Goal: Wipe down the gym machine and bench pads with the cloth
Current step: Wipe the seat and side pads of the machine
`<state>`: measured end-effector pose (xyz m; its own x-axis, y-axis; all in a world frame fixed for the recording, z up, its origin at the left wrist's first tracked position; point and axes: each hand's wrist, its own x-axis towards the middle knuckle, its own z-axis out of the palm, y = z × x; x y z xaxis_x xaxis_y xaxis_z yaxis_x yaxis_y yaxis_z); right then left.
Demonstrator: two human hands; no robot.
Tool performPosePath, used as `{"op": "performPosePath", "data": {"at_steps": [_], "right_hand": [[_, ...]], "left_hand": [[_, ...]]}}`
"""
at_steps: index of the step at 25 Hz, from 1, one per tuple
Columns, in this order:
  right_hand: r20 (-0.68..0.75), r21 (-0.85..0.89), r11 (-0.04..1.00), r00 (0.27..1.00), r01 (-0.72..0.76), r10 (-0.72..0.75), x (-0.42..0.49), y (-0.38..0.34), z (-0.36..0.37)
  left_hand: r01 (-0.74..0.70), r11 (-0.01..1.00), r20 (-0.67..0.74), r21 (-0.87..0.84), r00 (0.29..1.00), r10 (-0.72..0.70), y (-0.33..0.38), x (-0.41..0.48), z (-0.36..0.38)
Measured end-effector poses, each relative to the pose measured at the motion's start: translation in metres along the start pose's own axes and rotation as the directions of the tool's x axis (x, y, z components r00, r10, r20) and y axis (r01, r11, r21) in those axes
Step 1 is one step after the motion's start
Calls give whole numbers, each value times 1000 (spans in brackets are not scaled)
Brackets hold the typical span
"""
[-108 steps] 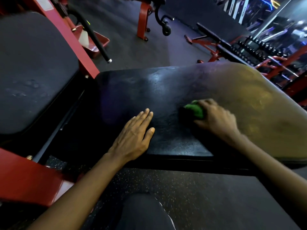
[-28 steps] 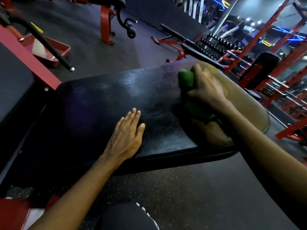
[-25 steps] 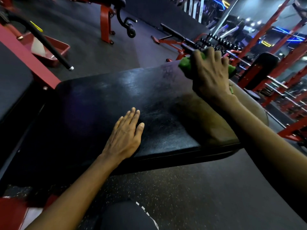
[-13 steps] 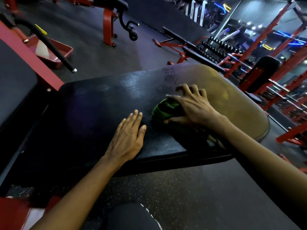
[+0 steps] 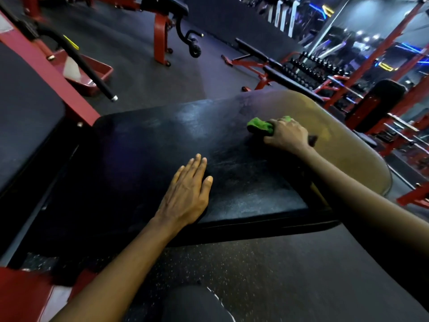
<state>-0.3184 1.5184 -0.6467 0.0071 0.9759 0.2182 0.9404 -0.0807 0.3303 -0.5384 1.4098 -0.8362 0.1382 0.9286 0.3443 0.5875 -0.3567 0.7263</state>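
Right hand (image 5: 284, 134) was curled tight round the bunched green cloth (image 5: 258, 126), pressing it onto the black textured vinyl bench pad (image 5: 151, 147). The cloth had shifted from mid-pad, beside the left hand (image 5: 185, 196), out toward the far, yellow-lit end: another stroke, wiping under way. Left hand lay flat, fingers straight and together, bracing near the front edge. In the dim light, the pad's left half was possibly unwiped.

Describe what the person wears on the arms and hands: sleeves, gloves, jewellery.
The left forearm and right forearm are bare up to the picture's edge; no sleeve shows. The left hand and right hand wear no gloves, and no ring, watch or wristband is visible.
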Motion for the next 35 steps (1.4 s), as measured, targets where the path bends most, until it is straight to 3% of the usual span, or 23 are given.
{"op": "performPosePath", "data": {"at_steps": [3,5,7,10,12,13,15,17,19,21,23,25,28,30,35], "right_hand": [[-23,-26,977,977,212,-212,-46,-51,20],[-24,11,924,924,382,-382,-79,-60,27],[-11,10,910,910,415,-414,-70,-43,19],[-5,-85,988,992,128,-129,-8,-7,3],[2,-16,997,997,-71,71,21,0,-2],[13,1,995,995,-96,96,26,-11,0],[34,-15,1000,999,1,-1,14,-45,12],[50,-23,982,981,188,-187,-17,-74,17],[62,-25,936,935,352,-350,-42,-79,19],[53,-36,916,916,399,-397,-46,-62,17],[5,-64,961,963,268,-268,-22,-30,11],[-24,-103,994,999,29,-32,10,17,-1],[-39,-29,983,983,-183,182,25,47,-15],[-22,-25,992,992,-126,125,3,18,-8],[-3,12,965,965,264,-264,-110,-23,-7]], "left_hand": [[-1,1000,-11,10,1000,1,-1,1,1],[-2,1000,-9,19,1000,2,-1,1,1],[-5,1000,-8,21,1000,5,-1,2,2],[1,1000,18,23,1000,-1,0,1,1],[1,1000,17,28,1000,-2,1,0,0],[3,1000,20,26,1000,-3,0,0,0],[8,1000,30,28,1000,-8,0,1,1],[16,999,24,42,1000,-18,0,2,2],[18,998,14,52,1000,-18,-1,3,3],[17,998,14,53,1000,-18,-2,3,3],[21,999,22,46,1000,-22,-2,2,2],[25,999,24,40,999,-26,-1,3,2],[19,999,19,50,1000,-20,0,4,4],[29,998,20,56,999,-30,-4,2,4],[-27,992,9,121,1000,26,1,3,1]]}}
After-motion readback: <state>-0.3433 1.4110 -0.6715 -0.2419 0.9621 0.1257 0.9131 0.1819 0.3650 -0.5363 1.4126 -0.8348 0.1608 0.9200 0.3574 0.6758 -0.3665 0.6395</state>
